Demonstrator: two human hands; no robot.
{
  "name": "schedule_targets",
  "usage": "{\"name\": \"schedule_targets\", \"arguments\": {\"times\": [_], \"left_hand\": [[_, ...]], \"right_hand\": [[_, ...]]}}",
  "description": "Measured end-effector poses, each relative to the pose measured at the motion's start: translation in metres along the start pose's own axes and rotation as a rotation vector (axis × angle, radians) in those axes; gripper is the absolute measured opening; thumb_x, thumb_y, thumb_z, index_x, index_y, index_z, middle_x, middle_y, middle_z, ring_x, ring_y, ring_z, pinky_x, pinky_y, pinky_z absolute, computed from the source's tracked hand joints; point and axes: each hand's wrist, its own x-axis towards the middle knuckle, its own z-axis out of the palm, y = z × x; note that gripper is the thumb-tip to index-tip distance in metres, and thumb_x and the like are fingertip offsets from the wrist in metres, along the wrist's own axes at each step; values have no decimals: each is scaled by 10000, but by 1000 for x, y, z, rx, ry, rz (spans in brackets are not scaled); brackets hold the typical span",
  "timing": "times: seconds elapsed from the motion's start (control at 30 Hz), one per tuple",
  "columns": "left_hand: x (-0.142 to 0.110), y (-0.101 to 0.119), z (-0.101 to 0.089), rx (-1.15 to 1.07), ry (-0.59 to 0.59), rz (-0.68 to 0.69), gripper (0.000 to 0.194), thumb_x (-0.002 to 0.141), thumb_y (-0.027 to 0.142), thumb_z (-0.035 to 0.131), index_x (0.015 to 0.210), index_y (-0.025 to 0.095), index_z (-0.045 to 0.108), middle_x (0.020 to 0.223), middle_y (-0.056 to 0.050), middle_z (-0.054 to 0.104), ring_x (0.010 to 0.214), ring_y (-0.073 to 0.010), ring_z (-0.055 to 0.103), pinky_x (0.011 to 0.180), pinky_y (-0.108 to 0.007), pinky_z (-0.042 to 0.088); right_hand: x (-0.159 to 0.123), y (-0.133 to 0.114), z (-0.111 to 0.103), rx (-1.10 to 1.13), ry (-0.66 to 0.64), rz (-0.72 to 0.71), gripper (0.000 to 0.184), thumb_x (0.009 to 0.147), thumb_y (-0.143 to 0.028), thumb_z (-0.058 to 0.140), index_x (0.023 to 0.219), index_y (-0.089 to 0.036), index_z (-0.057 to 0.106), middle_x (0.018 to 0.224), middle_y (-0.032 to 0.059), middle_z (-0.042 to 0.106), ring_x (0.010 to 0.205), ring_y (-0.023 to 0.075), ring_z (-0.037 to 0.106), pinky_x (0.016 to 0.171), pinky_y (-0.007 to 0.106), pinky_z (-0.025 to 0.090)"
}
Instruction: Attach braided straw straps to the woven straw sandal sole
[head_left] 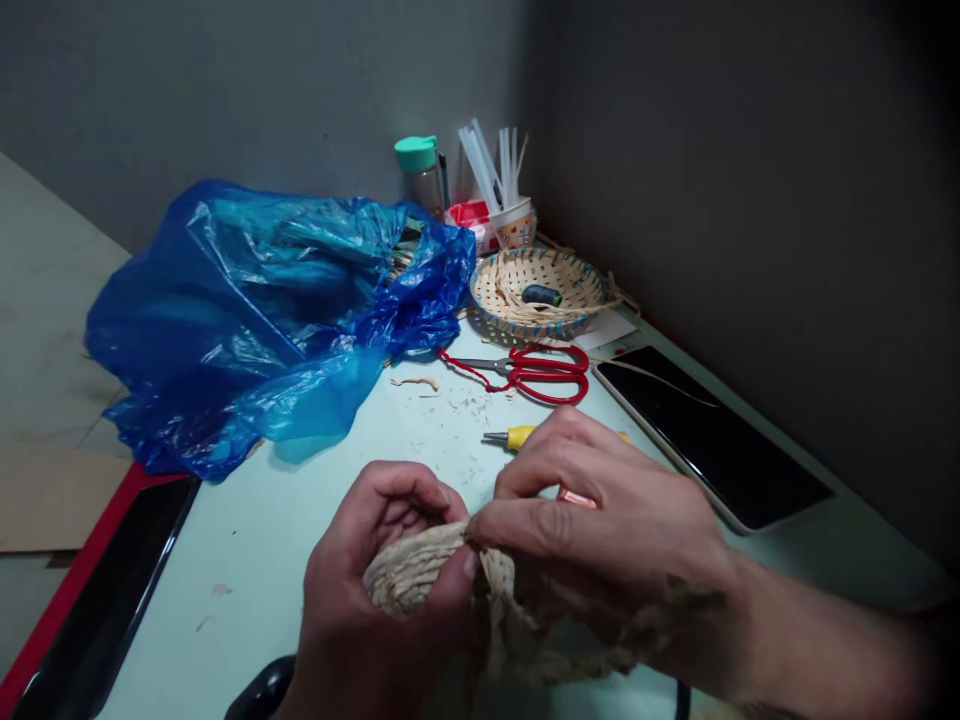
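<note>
My left hand (390, 540) is curled around a pale coiled piece of braided plant fibre (412, 562), its ridged rows facing up between fingers and thumb. At the upper right edge of the coil, my right hand (600, 510) is closed, thumb and forefinger pinching the fibre next to my left thumb. A loose, crinkled strip of the same fibre (499, 590) hangs down from this spot and runs right, beneath my right hand, where it is blurred. Just beyond the right knuckles lies a yellow-handled tool with a metal tip (517, 437), partly covered by that hand.
Red-handled scissors (547, 373) lie ahead, near a woven basket (484, 300) holding a dark thread spool (541, 295). A blue plastic bag (247, 300) fills the back left. A tablet-like black device (720, 440) lies right. Behind stand a green-lidded jar (418, 165) and a cup of white sticks (514, 225).
</note>
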Motion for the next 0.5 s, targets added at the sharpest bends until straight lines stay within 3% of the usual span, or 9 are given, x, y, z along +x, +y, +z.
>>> {"name": "schedule_targets", "arguments": {"times": [0.17,0.33,0.5], "left_hand": [[2,1,-1,70,33,45,216,623,129,722,777,230,610,644,70,657,548,-81,597,512,-142,463],[2,-4,-5,155,33,147,186,667,124,713,777,246,628,687,62,687,581,-88,625,540,-152,480],[1,-17,-10,164,33,325,246,710,67,696,827,279,651,758,75,689,592,-77,611,553,-162,478]], "right_hand": [[2,4,-2,163,-51,62,202,945,-174,595,1139,-129,629,957,48,635,883,151,538,812,309,432],[8,0,-7,180,-227,231,69,968,-220,591,996,-170,629,931,10,657,893,126,564,838,277,398],[11,-3,-5,211,-214,301,50,940,-171,612,983,-186,633,906,-23,653,863,101,575,822,243,385]]}}
